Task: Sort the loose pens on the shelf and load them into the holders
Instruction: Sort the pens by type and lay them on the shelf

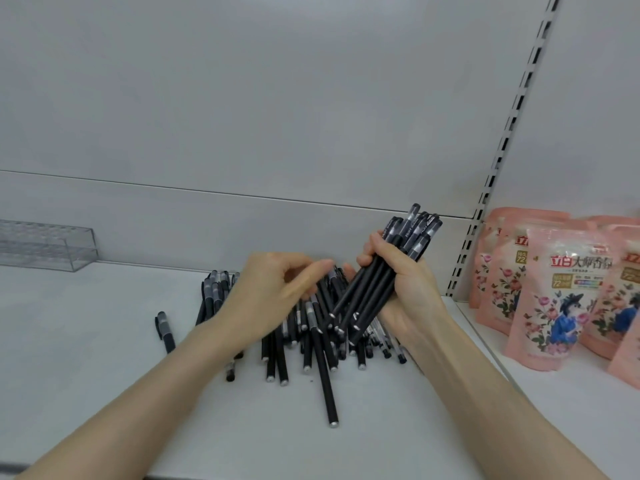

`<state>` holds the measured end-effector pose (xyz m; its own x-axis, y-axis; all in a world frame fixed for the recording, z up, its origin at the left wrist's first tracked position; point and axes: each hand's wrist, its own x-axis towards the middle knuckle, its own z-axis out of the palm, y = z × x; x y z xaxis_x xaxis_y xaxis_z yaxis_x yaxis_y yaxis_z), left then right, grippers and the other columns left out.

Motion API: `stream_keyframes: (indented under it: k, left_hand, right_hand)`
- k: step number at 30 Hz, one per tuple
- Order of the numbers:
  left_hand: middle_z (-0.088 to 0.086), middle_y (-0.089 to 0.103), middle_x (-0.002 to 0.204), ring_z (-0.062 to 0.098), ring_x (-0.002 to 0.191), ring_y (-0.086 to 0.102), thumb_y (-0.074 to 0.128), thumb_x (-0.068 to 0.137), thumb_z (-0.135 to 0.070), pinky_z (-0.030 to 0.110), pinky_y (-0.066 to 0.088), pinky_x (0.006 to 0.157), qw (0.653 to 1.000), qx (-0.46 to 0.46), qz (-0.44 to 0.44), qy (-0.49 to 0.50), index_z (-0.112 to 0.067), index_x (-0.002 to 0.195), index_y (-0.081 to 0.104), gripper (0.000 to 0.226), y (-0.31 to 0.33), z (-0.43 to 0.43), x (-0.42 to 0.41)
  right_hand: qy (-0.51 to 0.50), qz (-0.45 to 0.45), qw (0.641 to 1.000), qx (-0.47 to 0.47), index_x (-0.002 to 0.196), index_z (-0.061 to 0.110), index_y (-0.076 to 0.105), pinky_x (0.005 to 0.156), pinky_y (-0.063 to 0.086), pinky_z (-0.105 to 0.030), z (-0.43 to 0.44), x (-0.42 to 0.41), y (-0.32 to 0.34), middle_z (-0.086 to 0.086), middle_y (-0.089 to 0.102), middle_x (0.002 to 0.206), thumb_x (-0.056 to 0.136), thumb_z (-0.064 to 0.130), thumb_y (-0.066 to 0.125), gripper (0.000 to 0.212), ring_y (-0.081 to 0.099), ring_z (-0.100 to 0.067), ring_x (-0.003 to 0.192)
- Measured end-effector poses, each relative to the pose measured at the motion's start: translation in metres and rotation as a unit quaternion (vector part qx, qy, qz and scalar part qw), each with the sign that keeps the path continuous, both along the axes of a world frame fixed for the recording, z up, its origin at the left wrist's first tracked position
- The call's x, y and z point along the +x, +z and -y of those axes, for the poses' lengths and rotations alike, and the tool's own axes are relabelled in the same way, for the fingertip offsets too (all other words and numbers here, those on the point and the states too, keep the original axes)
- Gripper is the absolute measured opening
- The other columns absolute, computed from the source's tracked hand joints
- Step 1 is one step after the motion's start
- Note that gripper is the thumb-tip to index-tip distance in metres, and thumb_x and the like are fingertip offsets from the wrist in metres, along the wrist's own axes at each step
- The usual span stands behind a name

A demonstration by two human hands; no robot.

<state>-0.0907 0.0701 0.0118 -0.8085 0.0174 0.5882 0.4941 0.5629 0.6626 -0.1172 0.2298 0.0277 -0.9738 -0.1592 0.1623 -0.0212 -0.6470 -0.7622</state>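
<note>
A pile of pens (304,344) lies mid-shelf (86,358), with one pen (327,379) reaching out of it toward the front edge. A lone pen (165,329) lies apart to the pile's left. The holder (48,245) stands at the back left, against the rear panel. The left hand (273,289) is over the pile's middle. Just to its right, the right hand (405,289) grips a bundle (381,282) above the pile, tilted up toward the back right. Right of the post (502,150), pouches (554,296) stand in rows on the next shelf.
</note>
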Motion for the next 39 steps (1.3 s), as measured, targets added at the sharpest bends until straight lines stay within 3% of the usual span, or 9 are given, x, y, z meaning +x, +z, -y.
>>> stream_keyframes:
  k: [4, 9, 13, 20, 24, 28, 31, 36, 39]
  left_hand:
    - [-0.011, 0.068, 0.078, 0.001, 0.073, 0.060, 0.067, 0.081, -0.041, 0.022, 0.045, 0.070, 0.994, -0.070, 0.081, -0.003, -0.024, 0.081, 0.070, 0.017, 0.003, 0.017, -0.003]
    - [-0.011, 0.047, 0.132, 0.006, 0.124, 0.040, 0.066, 0.070, -0.061, 0.026, 0.033, 0.103, 0.952, -0.237, 0.191, -0.028, -0.025, 0.133, 0.049, 0.075, 0.003, 0.017, 0.000]
    - [-0.006, 0.044, 0.138, 0.011, 0.130, 0.035, 0.068, 0.071, -0.058, 0.036, 0.030, 0.110, 0.936, -0.282, 0.209, -0.028, -0.021, 0.139, 0.042, 0.082, -0.001, 0.015, -0.003]
    - [-0.009, 0.061, 0.116, 0.004, 0.106, 0.055, 0.082, 0.067, -0.038, 0.021, 0.044, 0.092, 0.968, -0.149, 0.196, -0.052, -0.029, 0.114, 0.058, 0.053, -0.003, 0.021, -0.007]
    - [-0.004, 0.060, 0.107, 0.008, 0.081, 0.067, 0.084, 0.067, -0.016, 0.024, 0.053, 0.080, 0.983, 0.051, 0.161, -0.065, -0.028, 0.104, 0.062, 0.045, 0.005, 0.023, -0.005]
    - [0.002, 0.063, 0.097, 0.023, 0.083, 0.071, 0.077, 0.071, -0.001, 0.028, 0.056, 0.076, 0.953, 0.256, 0.126, -0.105, -0.017, 0.101, 0.068, 0.035, 0.012, 0.021, -0.001]
    - [0.004, 0.063, 0.088, 0.032, 0.092, 0.069, 0.077, 0.063, -0.008, 0.029, 0.056, 0.075, 0.927, 0.334, 0.110, -0.128, -0.012, 0.096, 0.068, 0.034, 0.014, 0.016, 0.001]
    - [-0.010, 0.069, 0.088, 0.007, 0.086, 0.067, 0.074, 0.066, -0.026, 0.022, 0.050, 0.082, 0.956, 0.255, 0.080, -0.120, -0.026, 0.103, 0.070, 0.037, 0.015, 0.011, 0.005]
    - [0.000, 0.070, 0.107, 0.013, 0.102, 0.065, 0.062, 0.082, -0.036, 0.028, 0.050, 0.092, 0.964, 0.206, 0.090, -0.144, -0.031, 0.117, 0.063, 0.035, 0.018, 0.005, 0.010]
  right_hand:
    - [-0.020, -0.001, 0.999, 0.047, 0.083, 0.004, 0.056, 0.057, 0.058, -0.034, -0.005, 0.001, 0.001, -0.007, 0.058, 0.063, 0.090, 0.011, 0.061, 0.011, 0.058, -0.015, 0.054]
    - [-0.036, -0.024, 0.989, 0.142, 0.070, 0.011, 0.052, 0.043, 0.040, -0.022, -0.006, 0.001, -0.001, -0.001, 0.046, 0.056, 0.087, 0.009, 0.064, 0.021, 0.042, -0.011, 0.046]
    - [-0.022, -0.037, 0.980, 0.192, 0.080, 0.009, 0.056, 0.043, 0.039, -0.021, -0.006, 0.002, -0.005, 0.000, 0.045, 0.056, 0.085, 0.004, 0.066, 0.012, 0.041, -0.010, 0.047]
    - [0.006, -0.032, 0.976, 0.215, 0.094, 0.007, 0.061, 0.046, 0.042, -0.022, -0.004, -0.001, -0.010, 0.000, 0.046, 0.058, 0.082, 0.007, 0.070, 0.015, 0.043, -0.011, 0.048]
    - [0.032, -0.023, 0.974, 0.225, 0.083, 0.011, 0.060, 0.048, 0.042, -0.024, -0.004, -0.001, -0.010, -0.003, 0.047, 0.059, 0.081, 0.009, 0.071, 0.012, 0.043, -0.013, 0.049]
    - [0.079, -0.023, 0.953, 0.293, 0.089, -0.001, 0.070, 0.048, 0.043, -0.025, -0.004, 0.006, -0.008, -0.004, 0.054, 0.065, 0.069, 0.023, 0.078, 0.033, 0.048, -0.014, 0.049]
    - [0.118, -0.055, 0.940, 0.314, 0.098, -0.004, 0.070, 0.052, 0.042, -0.024, -0.003, 0.010, -0.005, -0.003, 0.066, 0.079, 0.067, 0.030, 0.075, 0.046, 0.047, -0.012, 0.051]
    - [0.151, -0.112, 0.921, 0.341, 0.080, 0.004, 0.067, 0.055, 0.046, -0.026, -0.001, 0.015, -0.003, -0.005, 0.062, 0.071, 0.083, 0.013, 0.068, 0.009, 0.051, -0.014, 0.055]
    - [0.166, -0.118, 0.929, 0.308, 0.076, 0.008, 0.057, 0.051, 0.046, -0.023, 0.004, 0.021, -0.001, 0.000, 0.056, 0.062, 0.086, 0.002, 0.061, 0.013, 0.055, -0.012, 0.052]
